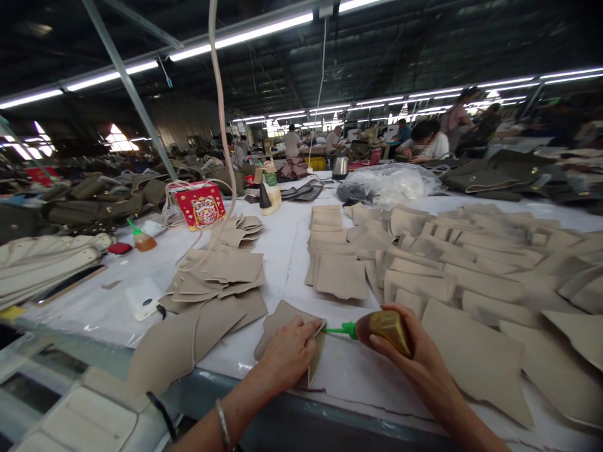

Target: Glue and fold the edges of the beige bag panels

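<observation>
My left hand (pixel 293 351) presses on a beige leather piece (pixel 277 317) near the table's front edge, its fingers together on the folded part. In my right hand (pixel 407 342) is a squeeze bottle (pixel 385 331) of amber liquid, lying on its side with the green nozzle (pixel 343 330) pointing left. The nozzle's tip meets or nearly meets the raised edge of the piece beside my left fingertips. What lies under my left palm is hidden.
Beige pieces (pixel 342 276) lie in rows to the right, and another stack (pixel 226 270) is at left. A white device (pixel 144 300), a second glue bottle (pixel 142 240) and a red box (pixel 201 206) stand further left. A person (pixel 431 147) works behind.
</observation>
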Demonstrator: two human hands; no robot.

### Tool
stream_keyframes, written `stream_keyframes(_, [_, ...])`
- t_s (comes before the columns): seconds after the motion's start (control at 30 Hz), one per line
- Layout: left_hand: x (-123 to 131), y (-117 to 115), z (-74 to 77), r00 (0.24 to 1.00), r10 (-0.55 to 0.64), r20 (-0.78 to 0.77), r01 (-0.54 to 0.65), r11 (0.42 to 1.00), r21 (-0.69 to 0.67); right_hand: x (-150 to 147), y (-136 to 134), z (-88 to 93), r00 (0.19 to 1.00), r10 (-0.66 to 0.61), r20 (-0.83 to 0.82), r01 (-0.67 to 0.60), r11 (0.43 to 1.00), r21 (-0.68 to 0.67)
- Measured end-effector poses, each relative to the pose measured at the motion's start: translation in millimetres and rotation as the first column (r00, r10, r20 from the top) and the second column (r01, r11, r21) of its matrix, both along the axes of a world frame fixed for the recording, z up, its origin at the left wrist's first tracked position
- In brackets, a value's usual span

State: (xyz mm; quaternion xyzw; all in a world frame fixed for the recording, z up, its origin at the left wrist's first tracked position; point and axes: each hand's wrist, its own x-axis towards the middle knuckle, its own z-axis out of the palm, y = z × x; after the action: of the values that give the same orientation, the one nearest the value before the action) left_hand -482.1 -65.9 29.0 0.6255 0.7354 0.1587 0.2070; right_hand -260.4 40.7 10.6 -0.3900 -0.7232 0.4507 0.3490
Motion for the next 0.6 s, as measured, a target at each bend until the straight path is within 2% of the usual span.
stream_keyframes(0.17, [1.7,-0.7,-2.6,0.998,0.038,0.048,-0.039,0.999,0.021,11.8,-29.9,-5.6,0.994,0.103,0.027,-0.098,0.984,-0.151])
stream_keyframes(0.27, [3.2,-1.4,-4.2,0.996,0.059,0.06,-0.061,0.997,0.04,12.5,-44.9,-0.9,0.999,0.035,-0.036,-0.042,0.975,-0.217])
stream_keyframes(0.4, [2.7,-1.6,-5.7,0.993,0.078,0.093,-0.083,0.995,0.047,9.7,-50.6,10.9,0.992,-0.059,-0.108,0.019,0.942,-0.334])
stream_keyframes(0.5, [0.6,-0.8,-7.9,0.989,0.086,0.121,-0.095,0.993,0.067,10.2,-49.8,17.4,0.961,-0.128,-0.246,-0.02,0.853,-0.521])
stream_keyframes(0.6, [-0.4,0.5,-9.3,0.988,0.08,0.13,-0.091,0.992,0.083,13.3,-48.3,20.5,0.888,-0.241,-0.391,-0.12,0.699,-0.705])
